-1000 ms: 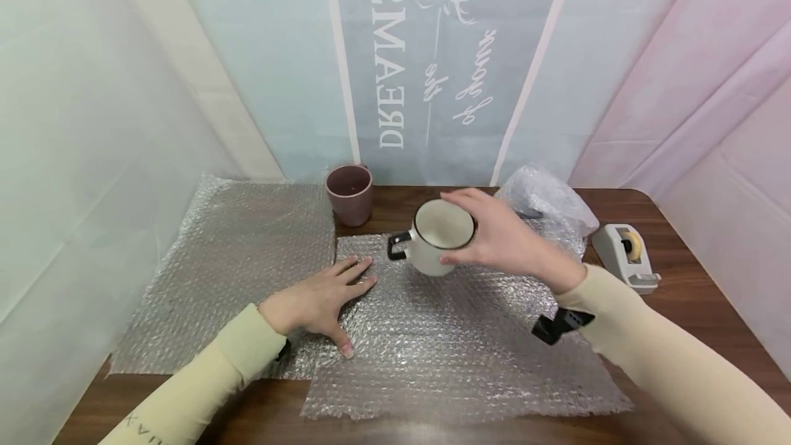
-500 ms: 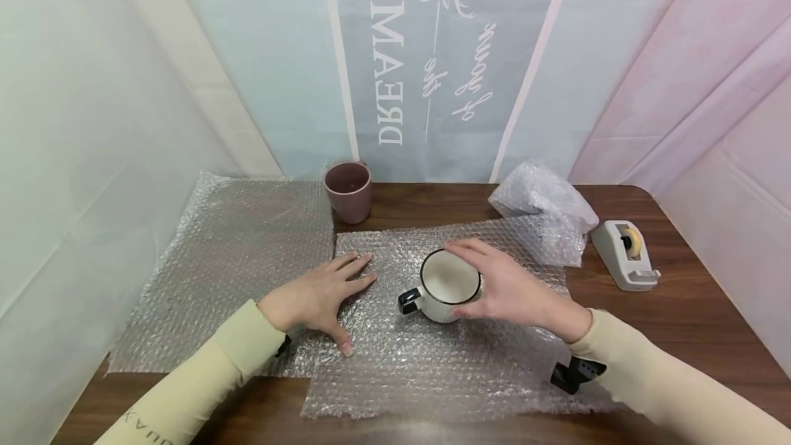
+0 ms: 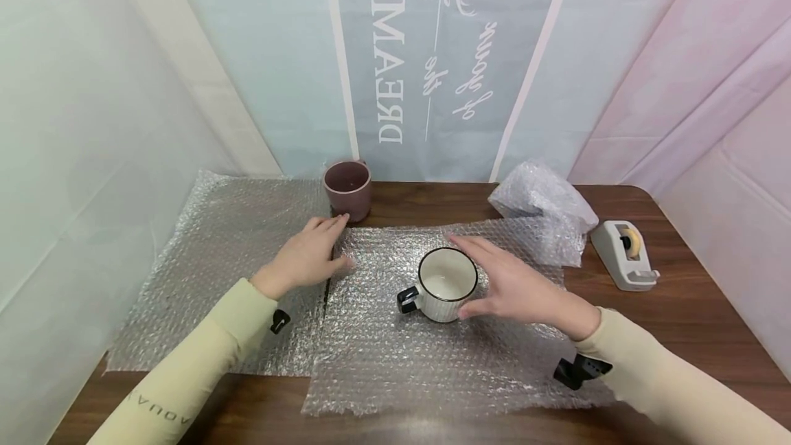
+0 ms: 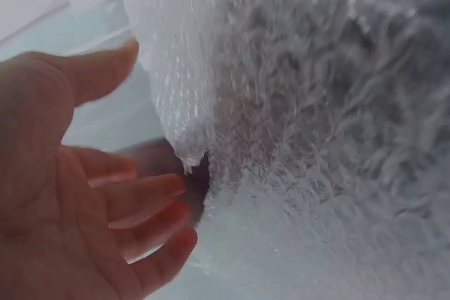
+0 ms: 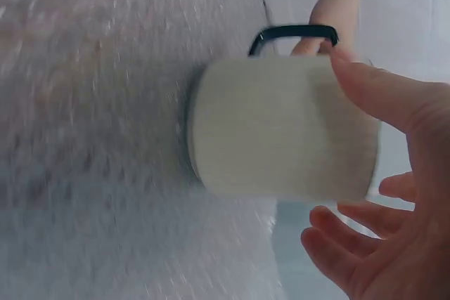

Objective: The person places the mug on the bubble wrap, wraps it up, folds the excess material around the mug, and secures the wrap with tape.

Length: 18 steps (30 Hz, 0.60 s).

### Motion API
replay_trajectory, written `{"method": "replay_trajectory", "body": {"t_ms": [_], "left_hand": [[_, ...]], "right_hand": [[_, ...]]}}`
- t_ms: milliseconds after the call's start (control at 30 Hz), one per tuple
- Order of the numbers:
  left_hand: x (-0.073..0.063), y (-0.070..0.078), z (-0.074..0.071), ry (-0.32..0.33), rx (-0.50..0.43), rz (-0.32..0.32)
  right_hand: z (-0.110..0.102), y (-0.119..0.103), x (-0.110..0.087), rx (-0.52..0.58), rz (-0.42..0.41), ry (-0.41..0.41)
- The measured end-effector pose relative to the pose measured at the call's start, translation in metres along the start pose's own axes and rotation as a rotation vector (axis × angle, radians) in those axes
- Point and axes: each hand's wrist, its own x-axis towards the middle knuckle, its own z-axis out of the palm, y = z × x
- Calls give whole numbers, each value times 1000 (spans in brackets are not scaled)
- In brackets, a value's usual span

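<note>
The right hand [image 3: 509, 287], spread and holding nothing, is beside the white mug [image 3: 446, 287] on bubble wrap [image 3: 445, 369]; the left hand [image 3: 304, 258], relaxed, holds nothing near the purple mug [image 3: 348, 191]

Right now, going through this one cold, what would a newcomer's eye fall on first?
Probably the white mug with black rim and handle, upright on a bubble wrap sheet mid-picture in the head view, with the right hand beside it. Next might come the backdrop with its large, mirrored white lettering, behind the wooden table, then the mauve mug near the table's back edge, just beyond the left hand.
</note>
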Motion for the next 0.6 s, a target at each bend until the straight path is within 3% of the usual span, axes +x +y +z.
{"method": "replay_trajectory", "body": {"t_ms": [133, 267, 400, 600], "left_hand": [[8, -7, -2, -5, -94, -68], [13, -12, -3, 9, -221, -77], [14, -14, -4, 40, -252, -77], [12, -14, -6, 94, -329, -85]], "right_hand": [[-12, 6, -16, -64, 0, 8], [-21, 15, -39, -148, -34, -1], [-23, 25, -62, -202, -82, -87], [-12, 41, -86, -190, -148, -177]]}}
